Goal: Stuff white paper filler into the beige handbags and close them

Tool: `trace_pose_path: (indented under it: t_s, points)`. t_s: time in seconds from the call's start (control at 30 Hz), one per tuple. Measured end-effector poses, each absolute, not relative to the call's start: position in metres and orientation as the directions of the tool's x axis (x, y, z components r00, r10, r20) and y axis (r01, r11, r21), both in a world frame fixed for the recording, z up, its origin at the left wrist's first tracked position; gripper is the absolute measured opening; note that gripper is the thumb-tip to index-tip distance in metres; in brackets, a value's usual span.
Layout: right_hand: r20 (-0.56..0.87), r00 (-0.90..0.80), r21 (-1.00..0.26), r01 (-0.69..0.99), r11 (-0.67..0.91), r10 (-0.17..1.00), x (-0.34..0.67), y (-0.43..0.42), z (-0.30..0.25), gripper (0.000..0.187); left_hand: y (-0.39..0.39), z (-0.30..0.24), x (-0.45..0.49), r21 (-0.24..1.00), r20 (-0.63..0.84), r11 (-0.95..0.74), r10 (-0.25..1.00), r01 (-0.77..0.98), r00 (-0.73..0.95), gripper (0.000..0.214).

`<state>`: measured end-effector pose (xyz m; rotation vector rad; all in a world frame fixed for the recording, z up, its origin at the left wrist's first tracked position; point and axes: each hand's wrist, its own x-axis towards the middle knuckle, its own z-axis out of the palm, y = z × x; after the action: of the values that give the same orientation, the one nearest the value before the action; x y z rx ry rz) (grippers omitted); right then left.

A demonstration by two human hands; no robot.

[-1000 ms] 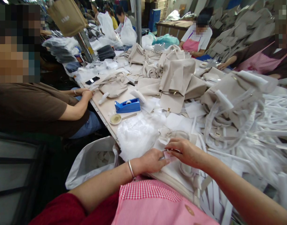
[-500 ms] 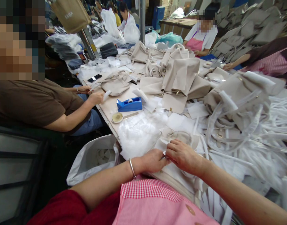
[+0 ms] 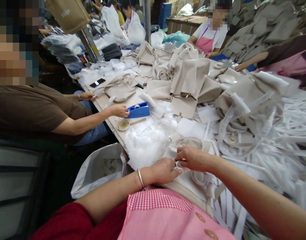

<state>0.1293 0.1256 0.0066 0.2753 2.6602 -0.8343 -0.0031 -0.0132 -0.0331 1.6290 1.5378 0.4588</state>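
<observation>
At lower centre, I note the left hand point(image 3: 164, 170) pinching a small, thin white sheet point(image 3: 184, 169) but cannot confirm what the right hand point(image 3: 190, 157) grips; uneven pulling could tear it.

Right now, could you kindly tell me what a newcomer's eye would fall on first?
Probably the blue tape dispenser towards the table's left edge, a co-worker's hand at its left end. Beyond it, beige bags heap mid-table. In front, the wearer's left hand and right hand come together above a pink apron.
</observation>
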Motion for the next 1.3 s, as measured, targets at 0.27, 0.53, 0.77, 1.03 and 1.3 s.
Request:
trace_pose_path:
  t_s: [0.27,0.53,0.77,1.03,1.3]
  points:
    - [-0.167,-0.971,-0.479,0.232,0.846,0.171,0.146,0.108,-0.018,0.021,-0.013,-0.047,-0.008,0.806,-0.340,0.200,0.927,0.558,0.159,0.037]
    - [0.137,-0.973,-0.327,0.135,0.936,0.188,0.165,0.090,-0.043,0.026,-0.006,-0.049,-0.006,0.801,-0.313,0.142,0.927,0.581,0.205,0.029]
    - [0.186,-0.967,-0.382,0.093,0.919,0.176,0.174,0.085,-0.042,0.035,-0.007,-0.052,-0.005,0.855,-0.322,0.189,0.923,0.483,0.210,0.028]
    - [0.116,-0.966,-0.261,0.193,0.946,0.229,0.191,0.060,-0.040,0.016,-0.008,-0.058,-0.010,0.892,-0.373,0.284,0.902,0.352,0.218,0.030]
    - [0.247,-0.944,-0.137,0.188,0.973,0.217,0.197,0.048,-0.054,0.024,-0.007,-0.058,-0.018,0.872,-0.463,0.489,0.813,0.017,0.352,0.030]
